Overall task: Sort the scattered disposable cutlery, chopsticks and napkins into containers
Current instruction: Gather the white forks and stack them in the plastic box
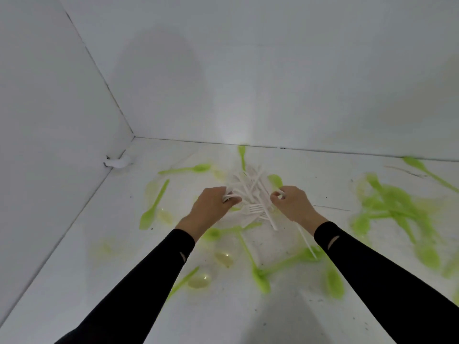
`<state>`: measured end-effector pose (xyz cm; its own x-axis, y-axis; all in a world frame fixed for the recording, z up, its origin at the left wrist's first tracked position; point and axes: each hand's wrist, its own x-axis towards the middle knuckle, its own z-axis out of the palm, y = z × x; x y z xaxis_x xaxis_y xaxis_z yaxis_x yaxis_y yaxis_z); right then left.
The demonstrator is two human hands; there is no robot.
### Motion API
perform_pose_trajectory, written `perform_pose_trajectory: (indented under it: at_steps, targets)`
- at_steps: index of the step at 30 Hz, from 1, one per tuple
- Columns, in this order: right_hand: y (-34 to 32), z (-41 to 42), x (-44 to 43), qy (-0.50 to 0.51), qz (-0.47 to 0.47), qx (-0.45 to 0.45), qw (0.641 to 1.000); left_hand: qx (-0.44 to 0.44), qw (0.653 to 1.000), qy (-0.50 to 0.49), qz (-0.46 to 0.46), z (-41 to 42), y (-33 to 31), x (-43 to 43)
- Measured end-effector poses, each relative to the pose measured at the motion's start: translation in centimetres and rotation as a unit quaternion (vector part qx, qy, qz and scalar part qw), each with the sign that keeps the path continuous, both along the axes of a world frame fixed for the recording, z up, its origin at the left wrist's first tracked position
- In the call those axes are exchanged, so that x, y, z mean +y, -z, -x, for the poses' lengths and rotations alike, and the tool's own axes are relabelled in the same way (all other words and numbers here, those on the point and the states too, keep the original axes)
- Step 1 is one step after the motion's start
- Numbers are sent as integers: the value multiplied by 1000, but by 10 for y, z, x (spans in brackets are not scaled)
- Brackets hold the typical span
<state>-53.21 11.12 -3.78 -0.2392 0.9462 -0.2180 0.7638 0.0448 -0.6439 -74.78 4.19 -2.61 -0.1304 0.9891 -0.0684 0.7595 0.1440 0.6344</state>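
**White plastic heap, both hands in**

White cutlery heap (pixel 250 189) sits at centre frame on the white surface (pixel 99 244), handles crossing every way. One white fork (pixel 254 208) lies tines-left at its near edge.

My left hand (pixel 211 207) is at the heap's left edge, with its fingers curled around a few white handles. My right hand (pixel 293 204) is at the right edge, thumb and fingertips pinching a white piece. Both sleeves (pixel 149 281) are black.

Green spoons lie scattered around:
- one long green spoon (pixel 154 207) left of my left hand, bowl toward me
- a blurred green spoon pile (pixel 395 207) at right of frame, well apart from the heap
- more green handles crossing below my wrists

Clear yellowish spoon (pixel 224 259) lies lower centre, between my forearms. Small white object (pixel 116 162) rests at the left wall's base; I cannot tell what it is.
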Motion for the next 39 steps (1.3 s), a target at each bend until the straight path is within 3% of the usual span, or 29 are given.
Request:
perform_pose_trajectory:
  at_steps: [6, 13, 17, 21, 26, 33, 36, 39]
  targets:
    - [9, 8, 1, -9, -30, -21, 999, 130, 984, 109, 53, -36, 20, 22]
    - [7, 26, 16, 2, -17, -14, 1000, 54, 990, 110, 63, -14, 12, 30]
    - [5, 36, 15, 30, -8, -30, 999, -1, 999, 21, 49, 30, -8, 43]
    - [1, 46, 19, 2, -1, -66, 998, -75, 988, -135, 6, 80, -15, 64]
    - [2, 46, 20, -25, 9, -91, 996, 124, 969, -209, 36, 136, -8, 92]
    - [-14, 24, 28, -23, 41, -159, 986, 225, 953, -178, 98, 154, 12, 99]
    - [-18, 16, 35, 18, 28, -127, 991, 257, 949, -158, 96, 152, 18, 98]
    - [-23, 14, 38, 63, -19, -35, 997, 282, 947, -149, 29, 144, 14, 96]
